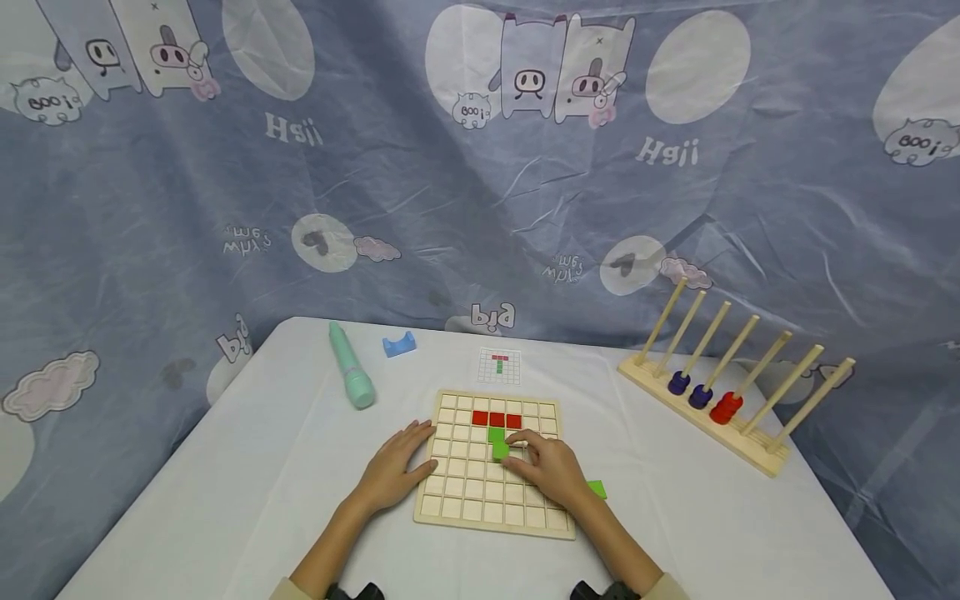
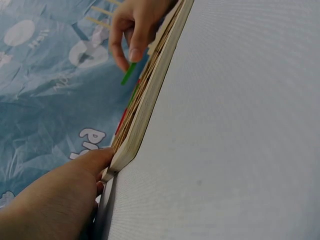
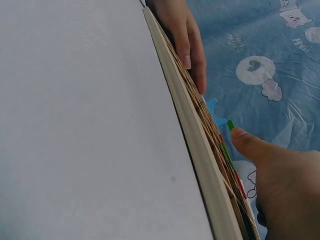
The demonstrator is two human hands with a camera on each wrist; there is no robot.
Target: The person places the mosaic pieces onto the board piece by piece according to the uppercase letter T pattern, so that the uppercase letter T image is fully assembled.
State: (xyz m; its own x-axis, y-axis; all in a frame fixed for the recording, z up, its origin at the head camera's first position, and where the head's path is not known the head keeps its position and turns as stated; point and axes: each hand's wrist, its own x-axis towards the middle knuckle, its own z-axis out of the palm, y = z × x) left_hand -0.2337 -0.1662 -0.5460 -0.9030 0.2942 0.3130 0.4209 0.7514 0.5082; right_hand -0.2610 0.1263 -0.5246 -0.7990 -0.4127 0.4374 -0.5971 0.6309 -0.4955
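A wooden grid board (image 1: 453,507) lies on the white table. Three red square tiles (image 1: 497,419) form a row in its upper part, and one green tile (image 1: 496,434) sits below the middle red one. My right hand (image 1: 553,468) pinches another green square tile (image 1: 500,452) between thumb and finger, just below the seated green one. From the left wrist view, this held tile (image 2: 128,74) is tilted and raised above the board. My left hand (image 1: 393,467) rests against the board's left edge, its thumb (image 2: 102,159) touching the rim. A further green tile (image 1: 597,489) lies partly hidden by my right forearm.
Behind the board lies a small printed card (image 1: 499,366) with a red and green T on a grid. A mint-green tapered object (image 1: 351,367) and a blue curved piece (image 1: 399,344) lie back left. On the right stands a wooden peg rack (image 1: 705,417) with blue and red rings.
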